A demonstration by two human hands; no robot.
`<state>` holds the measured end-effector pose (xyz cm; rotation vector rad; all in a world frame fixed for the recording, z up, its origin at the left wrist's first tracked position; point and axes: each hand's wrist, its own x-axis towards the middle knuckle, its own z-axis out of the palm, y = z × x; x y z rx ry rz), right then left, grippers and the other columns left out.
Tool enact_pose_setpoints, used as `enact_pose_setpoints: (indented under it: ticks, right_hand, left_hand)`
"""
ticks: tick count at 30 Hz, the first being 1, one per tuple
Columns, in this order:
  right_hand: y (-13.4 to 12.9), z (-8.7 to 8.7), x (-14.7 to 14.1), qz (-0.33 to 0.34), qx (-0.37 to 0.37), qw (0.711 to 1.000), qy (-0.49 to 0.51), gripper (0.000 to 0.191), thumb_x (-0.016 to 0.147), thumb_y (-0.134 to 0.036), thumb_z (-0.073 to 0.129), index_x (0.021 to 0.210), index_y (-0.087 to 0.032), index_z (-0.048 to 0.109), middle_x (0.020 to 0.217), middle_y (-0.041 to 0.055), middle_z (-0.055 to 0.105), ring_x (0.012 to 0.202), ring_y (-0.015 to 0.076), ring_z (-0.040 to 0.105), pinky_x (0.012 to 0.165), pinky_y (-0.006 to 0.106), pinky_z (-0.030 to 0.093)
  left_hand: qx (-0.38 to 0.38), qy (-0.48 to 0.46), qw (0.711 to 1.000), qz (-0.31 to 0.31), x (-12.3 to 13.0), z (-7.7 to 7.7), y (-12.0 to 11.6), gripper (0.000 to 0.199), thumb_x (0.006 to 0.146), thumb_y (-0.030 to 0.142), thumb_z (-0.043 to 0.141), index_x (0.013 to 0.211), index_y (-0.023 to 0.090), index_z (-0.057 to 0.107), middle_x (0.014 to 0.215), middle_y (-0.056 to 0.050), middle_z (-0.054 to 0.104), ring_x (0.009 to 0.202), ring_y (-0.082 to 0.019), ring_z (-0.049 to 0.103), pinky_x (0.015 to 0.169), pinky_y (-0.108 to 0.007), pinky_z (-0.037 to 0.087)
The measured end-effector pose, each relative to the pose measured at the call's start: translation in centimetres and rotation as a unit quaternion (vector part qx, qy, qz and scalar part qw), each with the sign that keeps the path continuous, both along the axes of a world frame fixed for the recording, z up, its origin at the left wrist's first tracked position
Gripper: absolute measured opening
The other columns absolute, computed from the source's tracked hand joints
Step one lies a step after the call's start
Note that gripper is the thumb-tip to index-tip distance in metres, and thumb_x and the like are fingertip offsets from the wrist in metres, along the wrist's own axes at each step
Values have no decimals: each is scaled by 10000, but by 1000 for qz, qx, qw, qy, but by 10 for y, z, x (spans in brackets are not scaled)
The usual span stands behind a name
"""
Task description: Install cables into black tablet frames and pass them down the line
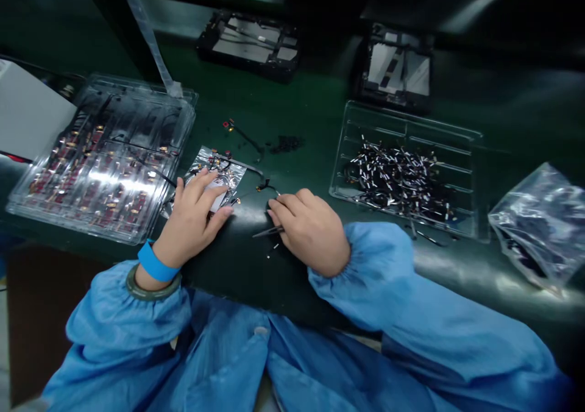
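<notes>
My left hand (pixel 194 217) lies with its fingers stretched out over a small silvery bag (pixel 235 174) and the small flex cables on it. Whether its fingertips pin any piece is hard to see. To its right, my right hand (pixel 313 229) is closed around dark tweezers (pixel 267 232), which stick out to the left below its fingers. Just beyond those fingertips is the end of a thin black cable (pixel 265 185) with a gold connector. Another flex cable (pixel 244 136) with red and gold ends lies farther back. One tiny black-and-white piece (pixel 272 250) rests below the tweezers.
Stacked clear trays (pixel 103 174) of flex cables stand at left, beside a white box (pixel 31 107). A clear tray (pixel 406 125) at right holds a heap of small black-and-white parts. A plastic bag (pixel 543 223) lies at far right. Black framed units (pixel 251 40) stand behind.
</notes>
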<state>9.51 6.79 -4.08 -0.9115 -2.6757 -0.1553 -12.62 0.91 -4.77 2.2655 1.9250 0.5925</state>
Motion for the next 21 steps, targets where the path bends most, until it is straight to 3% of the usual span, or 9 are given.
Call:
enact_pose_setpoints:
  ticks: [3, 6, 12, 17, 21]
  right_hand:
    - [11, -6, -10, 59, -42, 997, 30, 241, 932, -217, 477, 1008, -148, 694, 982, 69, 691, 819, 199, 484, 644, 327, 351]
    - [17, -12, -18, 92, -63, 993, 28, 260, 934, -225, 466, 1072, -166, 679, 989, 66, 680, 822, 195, 481, 666, 324, 356]
    - [15, -13, -28, 114, -67, 991, -14, 318, 967, -281, 421, 1217, -224, 610, 1063, 74, 649, 833, 188, 485, 650, 323, 317]
    - [8, -6, -11, 66, -44, 995, -58, 311, 964, -288, 435, 1165, -147, 627, 1044, 100, 653, 830, 196, 493, 648, 335, 319]
    - [8, -3, 9, 29, -51, 998, -34, 314, 967, -298, 425, 1119, -146, 653, 997, 92, 671, 810, 193, 506, 642, 333, 342]
  left_hand:
    - [30, 15, 999, -33, 1, 1, 0, 309, 876, 477, 531, 890, 173, 582, 1293, -169, 554, 1356, -344, 373, 1117, -633, 192]
    - [34, 2, 998, -44, 2, -2, 1, 240, 903, 345, 520, 730, 179, 520, 1232, -144, 590, 1336, -321, 409, 1119, -606, 225]
    - [27, -101, 994, 23, 2, -3, 4, 175, 908, 281, 498, 752, 201, 498, 1167, -103, 608, 1273, -245, 489, 1072, -507, 380]
    - [53, -83, 991, 90, -3, -6, 7, 189, 901, 276, 510, 732, 207, 461, 1094, -120, 611, 1150, -232, 569, 1001, -455, 453]
    - [76, -59, 989, 116, -2, -6, 8, 92, 881, 285, 546, 889, 198, 516, 1126, -128, 594, 1170, -252, 544, 995, -460, 446]
